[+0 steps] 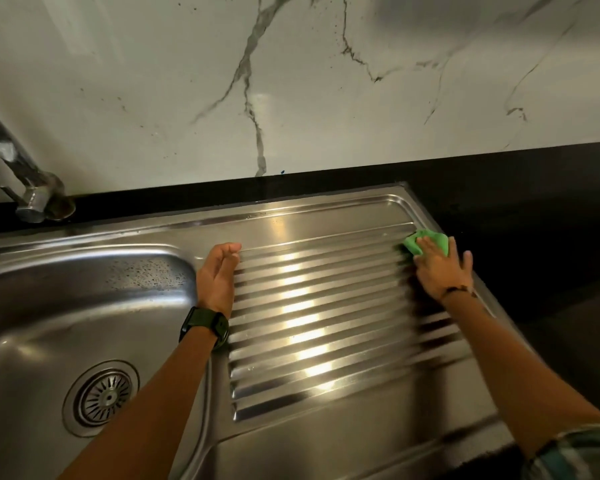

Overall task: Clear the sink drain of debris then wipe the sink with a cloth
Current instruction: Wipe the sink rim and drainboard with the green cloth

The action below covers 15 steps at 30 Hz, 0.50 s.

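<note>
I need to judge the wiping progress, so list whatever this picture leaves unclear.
Head view only:
- Crumpled green cloth: mostly covered by the right hand, blurred by motion; its grip cannot be read.
- Curved chrome tap: spout cut off by the left edge.
- Round slotted steel drain strainer: slots too small to show debris.
- Stainless steel sink basin: left part cut off; near part hidden by the left forearm.
- Left hand: palm side hidden.

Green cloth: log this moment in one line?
phase: wiping | right hand: presses green cloth on drainboard | left hand: open, on drainboard
</note>
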Tool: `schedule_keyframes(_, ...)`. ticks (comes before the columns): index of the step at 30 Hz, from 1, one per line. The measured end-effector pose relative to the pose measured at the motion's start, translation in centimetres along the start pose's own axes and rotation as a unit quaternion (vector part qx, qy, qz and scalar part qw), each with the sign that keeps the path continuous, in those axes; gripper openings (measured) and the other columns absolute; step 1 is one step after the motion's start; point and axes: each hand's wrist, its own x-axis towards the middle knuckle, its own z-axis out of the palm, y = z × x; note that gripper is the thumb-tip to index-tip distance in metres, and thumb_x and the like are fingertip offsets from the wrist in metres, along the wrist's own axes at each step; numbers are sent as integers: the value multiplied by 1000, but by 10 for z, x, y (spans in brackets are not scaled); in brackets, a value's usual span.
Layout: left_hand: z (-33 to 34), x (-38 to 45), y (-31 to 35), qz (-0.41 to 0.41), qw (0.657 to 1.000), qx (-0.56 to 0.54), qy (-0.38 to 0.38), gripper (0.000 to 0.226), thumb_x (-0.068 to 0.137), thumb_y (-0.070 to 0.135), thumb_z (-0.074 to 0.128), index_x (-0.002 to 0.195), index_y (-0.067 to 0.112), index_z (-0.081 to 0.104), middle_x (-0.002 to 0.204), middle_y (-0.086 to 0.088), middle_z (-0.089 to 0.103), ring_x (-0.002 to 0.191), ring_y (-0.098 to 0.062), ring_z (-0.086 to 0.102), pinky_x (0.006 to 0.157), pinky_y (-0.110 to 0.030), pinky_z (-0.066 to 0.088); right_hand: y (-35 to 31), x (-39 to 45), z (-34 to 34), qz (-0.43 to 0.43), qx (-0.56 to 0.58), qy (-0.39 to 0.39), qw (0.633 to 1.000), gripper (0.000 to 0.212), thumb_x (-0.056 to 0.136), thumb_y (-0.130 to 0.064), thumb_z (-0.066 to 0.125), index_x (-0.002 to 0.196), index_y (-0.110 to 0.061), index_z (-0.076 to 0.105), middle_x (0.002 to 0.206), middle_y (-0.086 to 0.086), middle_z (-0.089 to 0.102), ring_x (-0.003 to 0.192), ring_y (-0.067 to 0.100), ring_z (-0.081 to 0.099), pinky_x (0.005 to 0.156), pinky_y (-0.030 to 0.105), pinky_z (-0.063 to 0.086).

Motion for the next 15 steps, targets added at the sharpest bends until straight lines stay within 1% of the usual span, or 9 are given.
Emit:
schedule_keyframes(2, 1, -2, 2, -8, 1000, -18, 5, 21, 90, 5, 46, 86, 21, 60, 91, 6, 58, 98, -19, 50, 98, -40, 40, 5, 4, 1, 12, 5, -7, 1000, 49, 98, -31, 31, 146, -24, 22, 158, -3, 14, 146, 28, -6, 118, 49, -2)
schedule_keyframes(3, 2, -2, 3, -11, 1000, -24, 9, 22, 89, 5, 46, 86, 22, 59, 92, 6, 58, 99, -19, 50, 99, -41, 39, 0, 3, 3, 18, 13, 2, 1000, 49, 98, -32, 31, 145, -21, 24, 157, -1, 15, 145, 30, -7, 117, 50, -1)
schedule_keyframes(5, 4, -2, 5, -15, 999, -34, 15, 24, 89, 3, 46, 84, 23, 59, 94, 4, 57, 100, -20, 49, 101, -42, 38, -22, -2, 7, 24, 26, 25, 999, 49, 98, -32, 31, 145, -17, 26, 157, 3, 17, 145, 34, -5, 117, 51, 1)
schedule_keyframes(6, 5, -2, 6, -18, 999, -43, 14, 24, 89, 3, 46, 84, 23, 59, 94, 3, 57, 101, -20, 49, 101, -43, 37, -37, -8, 10, 5, 23, 31, 999, 49, 98, -31, 32, 145, -18, 26, 157, 5, 18, 145, 34, -2, 117, 51, 2)
schedule_keyframes(9, 3, -2, 6, -19, 999, -50, 11, 20, 86, 7, 46, 85, 23, 59, 96, 0, 57, 100, -21, 49, 101, -44, 37, -99, -38, 30, -111, 28, 31, 993, 51, 97, -30, 32, 146, -20, 22, 156, 4, 20, 145, 31, 7, 116, 49, 1)
schedule_keyframes(12, 3, -2, 7, -24, 999, -30, 21, 25, 88, 4, 41, 88, 22, 59, 105, -7, 56, 100, -21, 49, 99, -43, 39, -175, -75, 52, -219, 47, 8, 975, 55, 93, -28, 37, 146, -20, 22, 157, 0, 17, 146, 28, 3, 116, 49, -2)
schedule_keyframes(15, 3, -2, 6, -39, 998, -34, 28, 28, 89, 3, 39, 87, 22, 59, 104, -6, 57, 99, -22, 51, 91, -41, 43, -229, -100, 64, -312, 42, -26, 949, 65, 88, -29, 48, 146, -23, 20, 157, 0, 17, 146, 28, 3, 117, 51, -3)
